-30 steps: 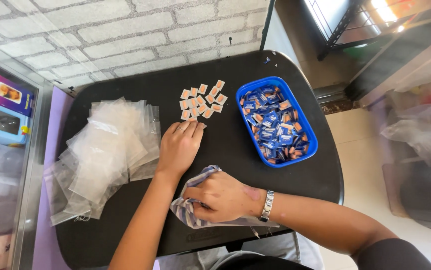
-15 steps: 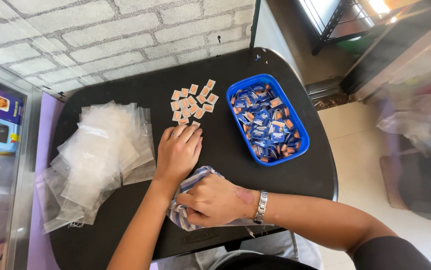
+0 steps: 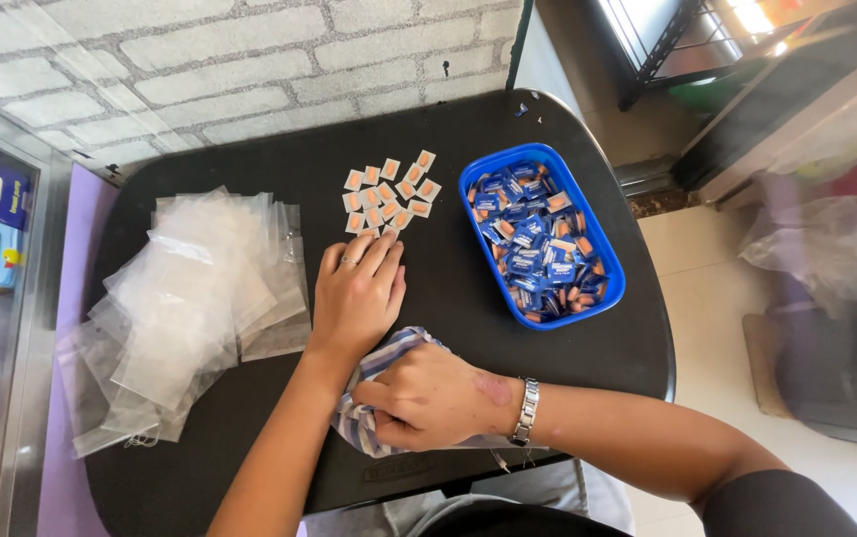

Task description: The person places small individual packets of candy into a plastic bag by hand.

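The right hand has its grip clamped on a striped blue and white cloth; the fingers are curled tight around the bunched fabric, and the cloth lies on the near edge of the tabletop, partly under the hand. A metal wristband sits on the right wrist.

The left hand lies flat, palm down, on the black tabletop just beside the cloth, and its wrist touches the fabric. Its grip is apart, the fingers stretched and holding nothing. The fingertips reach the nearest pieces of a group of small orange and white packets, which are laid in loose rows in front of the hand.

To the right of these packets stands a blue rectangular tray, filled with many small blue wrapped pieces and some orange ones. It is near the packets but does not touch them.

To the left of the left hand lies a wide pile of clear plastic bags, spread in a fan shape toward the left edge of the tabletop. Behind the tabletop is a white brick wall.
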